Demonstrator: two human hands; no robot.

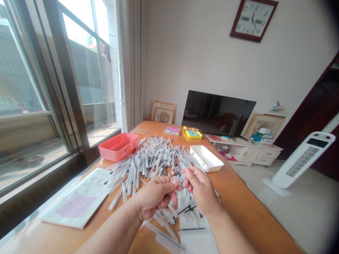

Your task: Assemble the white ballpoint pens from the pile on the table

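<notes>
My left hand (160, 195) is closed in a pinch over the middle of the table. Close beside it my right hand (199, 187) is pinched too, its fingertips on a slim translucent pen barrel (182, 177) that reaches across to the left fingertips. My own fingers partly hide this barrel. A large heap of translucent pen barrels (156, 157), many with dark tips, spreads out beyond and beneath both hands. Below my right hand, thin black sticks like pen refills (192, 229) lie on a white sheet (200, 241) among more barrels.
Left of the heap stands a red plastic tray (104, 152); a white tray (217, 165) stands to the right. A booklet (76, 201) lies at the left edge of the wooden table (246, 211). Farther back are a yellow box (194, 134), a colourful booklet (171, 131) and a pen (142, 130).
</notes>
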